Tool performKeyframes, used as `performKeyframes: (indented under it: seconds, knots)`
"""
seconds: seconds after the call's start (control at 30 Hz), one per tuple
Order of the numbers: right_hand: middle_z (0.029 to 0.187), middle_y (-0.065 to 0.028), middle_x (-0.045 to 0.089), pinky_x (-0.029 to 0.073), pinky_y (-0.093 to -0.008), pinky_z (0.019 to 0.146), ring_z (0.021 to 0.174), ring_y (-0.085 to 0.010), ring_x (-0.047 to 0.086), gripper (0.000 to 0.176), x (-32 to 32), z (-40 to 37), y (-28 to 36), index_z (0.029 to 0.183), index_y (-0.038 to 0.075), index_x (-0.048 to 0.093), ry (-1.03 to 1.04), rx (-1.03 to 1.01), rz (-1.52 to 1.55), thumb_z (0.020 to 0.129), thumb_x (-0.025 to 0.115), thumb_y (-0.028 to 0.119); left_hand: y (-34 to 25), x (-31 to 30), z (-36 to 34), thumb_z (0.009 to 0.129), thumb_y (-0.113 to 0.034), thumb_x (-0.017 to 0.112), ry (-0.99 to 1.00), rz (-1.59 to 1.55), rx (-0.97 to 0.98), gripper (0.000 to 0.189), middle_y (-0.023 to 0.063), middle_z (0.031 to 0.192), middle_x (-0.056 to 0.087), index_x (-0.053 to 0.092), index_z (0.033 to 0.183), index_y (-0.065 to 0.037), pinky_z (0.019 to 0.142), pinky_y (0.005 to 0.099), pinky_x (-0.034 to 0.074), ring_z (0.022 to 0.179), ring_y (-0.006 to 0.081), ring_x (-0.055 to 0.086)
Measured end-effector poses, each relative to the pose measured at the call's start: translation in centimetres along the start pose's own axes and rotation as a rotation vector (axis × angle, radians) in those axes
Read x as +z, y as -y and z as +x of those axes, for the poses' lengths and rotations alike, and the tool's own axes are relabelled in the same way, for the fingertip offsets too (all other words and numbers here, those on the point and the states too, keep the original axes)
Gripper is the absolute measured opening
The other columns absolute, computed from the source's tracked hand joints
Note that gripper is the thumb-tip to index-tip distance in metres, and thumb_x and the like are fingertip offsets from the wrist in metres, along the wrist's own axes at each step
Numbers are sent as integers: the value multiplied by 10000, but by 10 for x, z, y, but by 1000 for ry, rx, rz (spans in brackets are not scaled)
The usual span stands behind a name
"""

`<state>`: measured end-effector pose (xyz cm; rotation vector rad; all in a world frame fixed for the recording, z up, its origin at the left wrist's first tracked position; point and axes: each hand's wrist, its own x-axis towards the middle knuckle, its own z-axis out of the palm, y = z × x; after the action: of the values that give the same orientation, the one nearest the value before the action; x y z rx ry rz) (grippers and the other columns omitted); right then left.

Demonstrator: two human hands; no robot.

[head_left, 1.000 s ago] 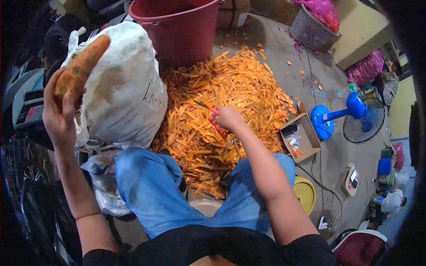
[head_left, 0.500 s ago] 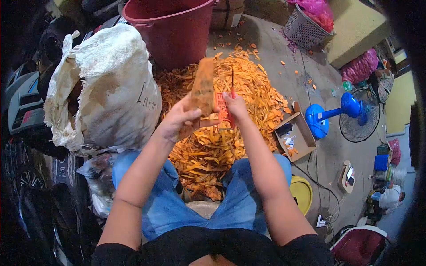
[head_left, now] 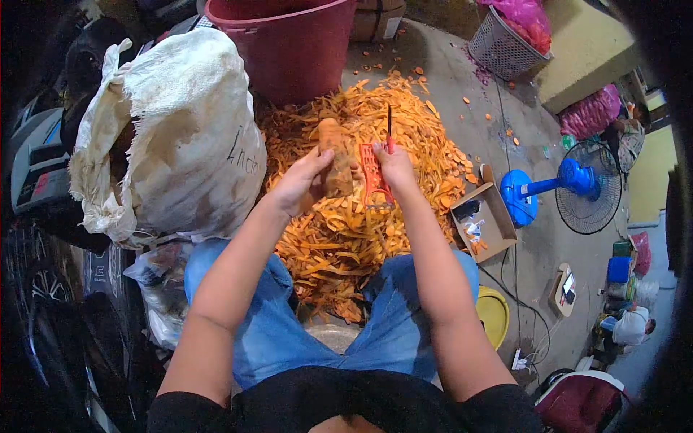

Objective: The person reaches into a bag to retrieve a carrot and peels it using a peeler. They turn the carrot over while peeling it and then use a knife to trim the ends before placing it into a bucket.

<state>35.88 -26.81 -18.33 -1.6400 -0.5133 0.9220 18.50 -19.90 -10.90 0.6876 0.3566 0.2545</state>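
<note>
Gripping a carrot (head_left: 333,155), the left hand (head_left: 297,183) is near the right hand (head_left: 396,169), which holds a peeler (head_left: 370,162) and knife (head_left: 390,126). Below them, peelings (head_left: 325,249) lie heaped on concrete floor (head_left: 530,141); leftward stands a sack (head_left: 191,130), rightward a fan (head_left: 576,178).

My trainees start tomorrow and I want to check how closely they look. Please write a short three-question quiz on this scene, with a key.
1. Multiple choice: What does the left hand hold?
A) a bucket
B) a carrot
C) a fan

2. True or false: In the picture, the white sack is to the right of the pile of peelings.

3. Short answer: Which two tools does the right hand hold?

Key:
1. B.
2. False; the white sack is to the left of the pile of peelings.
3. A red peeler and a knife.
</note>
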Motion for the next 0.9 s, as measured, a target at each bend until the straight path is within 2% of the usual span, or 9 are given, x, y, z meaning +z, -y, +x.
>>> performKeyframes:
  seconds: [0.07,0.13,0.2,0.23,0.33,0.5,0.67,0.8,0.9]
  knots:
    - [561,-46,489,351,-273,498,505,-117,413,264,6,-13,15,720,-4,512,-6,-26,-282,763,484,255,-2,-8,3,787,-249,436,-90,161,65,378,110,981,491,354,1074,-18,766,323,409,874,196,503]
    - [556,-41,496,352,-277,487,493,-112,413,253,12,-12,8,715,-6,508,24,-56,-309,762,484,241,-6,-7,5,792,-223,436,-119,154,159,339,110,959,494,377,1046,-7,779,316,401,873,181,498]
    - [565,-33,504,357,-274,489,497,-114,425,214,26,-22,2,726,3,517,98,-54,-137,767,474,209,-7,-11,11,780,-168,472,-181,76,350,326,87,953,501,369,1047,-12,764,306,405,864,176,496]
    - [604,-33,514,363,-263,490,507,-111,445,177,35,-27,-4,747,3,526,151,72,65,769,468,169,-6,-10,11,777,-185,481,-181,61,390,324,91,976,492,396,1029,1,788,307,384,890,176,479]
    - [657,-51,528,381,-249,490,545,-118,480,179,55,-39,-8,775,-6,530,193,195,195,786,425,139,2,-8,17,786,-247,458,-199,131,520,363,113,1041,463,384,1047,-6,806,322,380,963,192,446]
    - [805,-80,531,417,-298,639,671,-165,518,289,58,-48,4,957,-8,458,288,255,404,848,274,188,2,-7,13,804,-274,419,-184,234,491,361,106,1048,462,392,1036,1,830,323,358,988,194,429]
    - [823,-67,528,425,-272,619,685,-146,516,265,52,-40,-1,965,11,457,265,257,316,841,294,181,2,-18,16,786,-276,469,-411,383,488,332,55,910,523,461,978,-4,799,247,337,863,109,468]
    - [801,-48,537,437,-266,604,677,-142,527,231,44,-27,-3,947,23,468,194,126,466,835,334,174,-17,-19,7,756,-203,521,-321,342,345,281,47,874,523,477,950,-4,756,237,373,800,108,489]
    - [801,-37,539,426,-264,638,700,-132,523,216,29,-18,0,925,17,480,128,119,350,827,374,177,-31,-18,-2,631,-109,639,-202,605,210,384,66,876,512,471,958,0,601,210,439,715,103,506]
